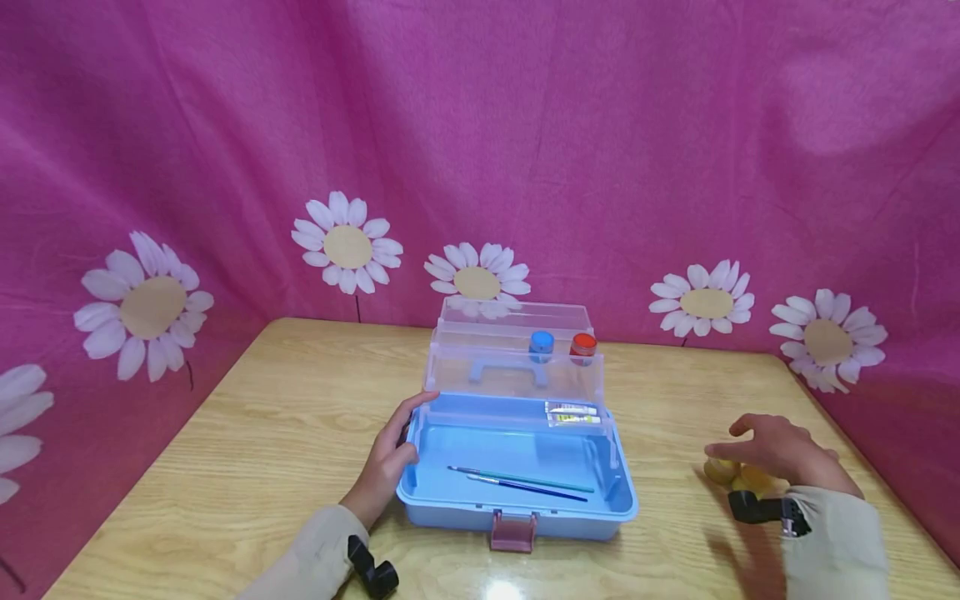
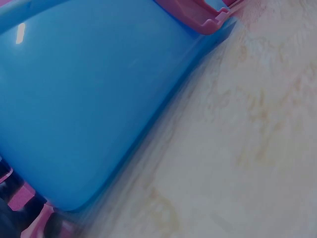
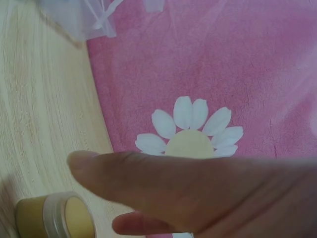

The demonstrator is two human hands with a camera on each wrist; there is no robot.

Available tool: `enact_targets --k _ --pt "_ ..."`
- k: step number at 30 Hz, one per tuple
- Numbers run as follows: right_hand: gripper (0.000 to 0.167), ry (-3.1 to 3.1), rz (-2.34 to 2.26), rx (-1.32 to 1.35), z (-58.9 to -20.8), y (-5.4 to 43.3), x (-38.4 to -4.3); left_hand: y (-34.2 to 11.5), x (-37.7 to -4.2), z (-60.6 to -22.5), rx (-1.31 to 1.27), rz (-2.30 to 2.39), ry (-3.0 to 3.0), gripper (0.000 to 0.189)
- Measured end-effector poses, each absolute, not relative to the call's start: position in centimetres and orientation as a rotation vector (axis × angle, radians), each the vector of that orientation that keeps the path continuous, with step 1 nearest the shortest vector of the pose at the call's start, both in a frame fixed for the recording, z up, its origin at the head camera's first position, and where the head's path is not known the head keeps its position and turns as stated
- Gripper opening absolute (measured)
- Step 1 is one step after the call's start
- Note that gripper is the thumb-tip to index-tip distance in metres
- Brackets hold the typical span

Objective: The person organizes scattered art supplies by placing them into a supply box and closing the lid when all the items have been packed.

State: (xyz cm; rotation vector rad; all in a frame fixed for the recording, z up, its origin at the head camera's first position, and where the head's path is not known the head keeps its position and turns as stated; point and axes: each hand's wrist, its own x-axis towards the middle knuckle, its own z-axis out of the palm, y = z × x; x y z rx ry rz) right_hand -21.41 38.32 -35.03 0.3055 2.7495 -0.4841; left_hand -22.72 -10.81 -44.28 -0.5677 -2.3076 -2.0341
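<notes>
A light blue storage box (image 1: 517, 521) with a clear lid (image 1: 517, 321) raised at its back stands in the middle of the table. My left hand (image 1: 386, 458) holds its left wall, thumb at the rim. In the left wrist view, the box's blue side (image 2: 94, 99) fills much of the picture. Inside lie two thin paintbrushes (image 1: 525, 482). Two small tubes (image 1: 572, 414) are at its back right. Over on the right, my right hand (image 1: 780, 450) is above small yellow paint jars (image 1: 722, 472), fingers extended. One jar (image 3: 54, 218) shows below the thumb in the right wrist view.
A blue paint jar (image 1: 542, 346) and a red one (image 1: 583, 348) are at the back, by the raised lid. A pink latch (image 1: 513, 532) hangs at the box's front. Behind the wooden table (image 1: 300, 417) hangs a magenta cloth (image 1: 570, 167) with daisies.
</notes>
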Motion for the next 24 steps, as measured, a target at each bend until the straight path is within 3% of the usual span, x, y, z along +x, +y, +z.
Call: enact_targets --k 24 --pt "0.073 2.629 -0.68 0.312 -36.2 38.6 -21.1 -10.8 -22.8 -44.3 -0.573 -2.043 -2.304 0.075"
